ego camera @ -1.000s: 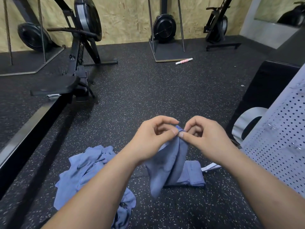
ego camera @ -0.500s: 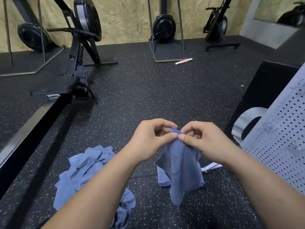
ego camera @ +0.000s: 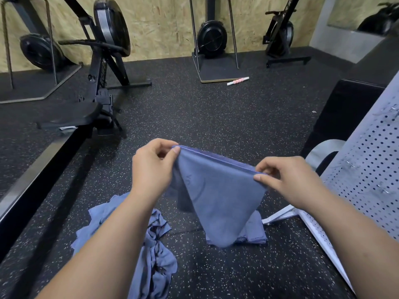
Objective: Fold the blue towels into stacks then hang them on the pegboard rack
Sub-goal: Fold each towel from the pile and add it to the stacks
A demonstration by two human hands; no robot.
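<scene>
Head view: a person's left hand (ego camera: 151,167) and right hand (ego camera: 287,180) hold a blue towel (ego camera: 218,195) stretched between them above the speckled rubber floor (ego camera: 216,117). The fingers (ego camera: 174,150) of each hand pinch one top corner, thumb over the hem and the rest curled behind. The cloth hangs in a loose triangle toward 6 o'clock, its tip dangling just over a small folded stack (ego camera: 254,231) on the floor. A heap of unfolded towels (ego camera: 151,251) lies at 7 o'clock beside the left forearm. The white pegboard rack (ego camera: 371,169) leans at 3 o'clock, with no towel on the part in view.

The grip is narrow and shallow — a corner could likely slip from either pinch if the towel is snapped taut, dropping the cloth onto the gritty floor. The lower edge hangs uneven, so a fold made from here would probably come out skewed. Lowered carelessly, the trailing tip could drag across the folded stack and knock its layers askew — or land half on the heap at 7 o'clock and tangle with it.
</scene>
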